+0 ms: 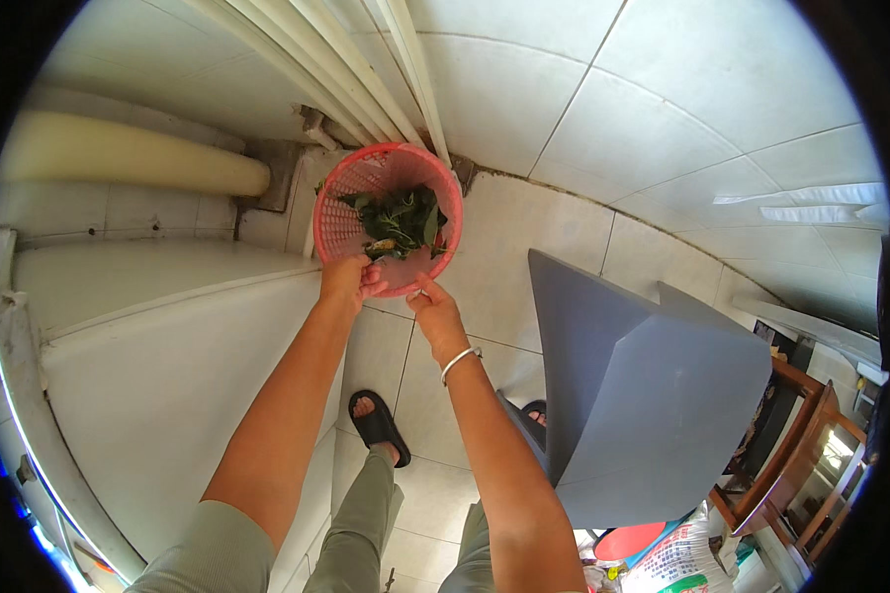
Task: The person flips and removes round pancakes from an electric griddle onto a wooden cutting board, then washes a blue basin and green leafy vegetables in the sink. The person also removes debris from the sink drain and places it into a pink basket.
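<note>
A red perforated plastic basket (331, 222) stands at the wall corner, with dark green leaves and stems (400, 219) inside. At its near left rim is my left hand (352, 280), fingers curled beside a small yellowish piece (380, 244) among the leaves; what it grips, if anything, is unclear. My right hand (436, 310), with a light bangle (460, 365) on the wrist, is at the near right rim, its thumb and index finger close together. Whether those fingers pinch the rim cannot be made out.
Pale pipes (341, 67) run down behind the basket. A thick cream pipe (141, 156) and white cabinet (193, 348) lie left. Right are a large grey panel-like object (660, 400), a brown wooden frame (793, 459) and a printed white sack (682, 556). Tiled floor (489, 259) shows between.
</note>
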Motion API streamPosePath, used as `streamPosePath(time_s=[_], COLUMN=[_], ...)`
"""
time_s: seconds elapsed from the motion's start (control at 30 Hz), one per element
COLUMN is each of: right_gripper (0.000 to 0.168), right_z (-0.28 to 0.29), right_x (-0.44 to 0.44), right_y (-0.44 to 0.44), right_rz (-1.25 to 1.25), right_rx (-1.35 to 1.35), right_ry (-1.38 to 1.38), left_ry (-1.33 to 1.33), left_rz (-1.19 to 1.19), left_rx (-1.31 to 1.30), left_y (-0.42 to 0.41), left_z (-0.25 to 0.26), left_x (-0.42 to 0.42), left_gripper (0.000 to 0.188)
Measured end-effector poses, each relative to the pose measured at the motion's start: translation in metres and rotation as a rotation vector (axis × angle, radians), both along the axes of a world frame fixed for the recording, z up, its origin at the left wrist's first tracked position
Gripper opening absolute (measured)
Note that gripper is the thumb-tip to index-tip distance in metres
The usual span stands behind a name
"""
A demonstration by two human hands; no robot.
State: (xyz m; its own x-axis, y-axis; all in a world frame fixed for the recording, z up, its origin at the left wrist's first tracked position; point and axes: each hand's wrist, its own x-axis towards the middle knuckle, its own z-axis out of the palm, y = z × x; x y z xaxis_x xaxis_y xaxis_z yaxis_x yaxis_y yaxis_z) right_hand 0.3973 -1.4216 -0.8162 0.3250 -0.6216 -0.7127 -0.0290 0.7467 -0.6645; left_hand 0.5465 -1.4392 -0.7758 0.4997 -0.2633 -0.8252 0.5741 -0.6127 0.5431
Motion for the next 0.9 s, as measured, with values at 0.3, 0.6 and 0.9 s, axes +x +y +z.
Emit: streamPosePath(time_s=[0.3, 0.6, 0.9], right_gripper=[0.038, 0.027, 0.014], right_z=[0.011, 0.055, 0.028], right_x=[-0.008, -0.035, -0.019], right_y=[0.027, 0.053, 0.015], right_rz=[-0.178, 0.51, 0.365], right_rx=[0.095, -0.489, -1.007], right_ry=[-0.056, 0.719, 0.625], left_ry=[0.212, 0.3, 0.434], left_rz=[-0.067, -0.193, -0.303], left_rx=[-0.201, -0.006, -0.005], left_y=[0.031, 0.055, 0.059], left_z=[-0.025, -0.018, -0.004], left_x=[0.004, -0.007, -0.014], left_gripper=[0.003, 0.006, 0.009])
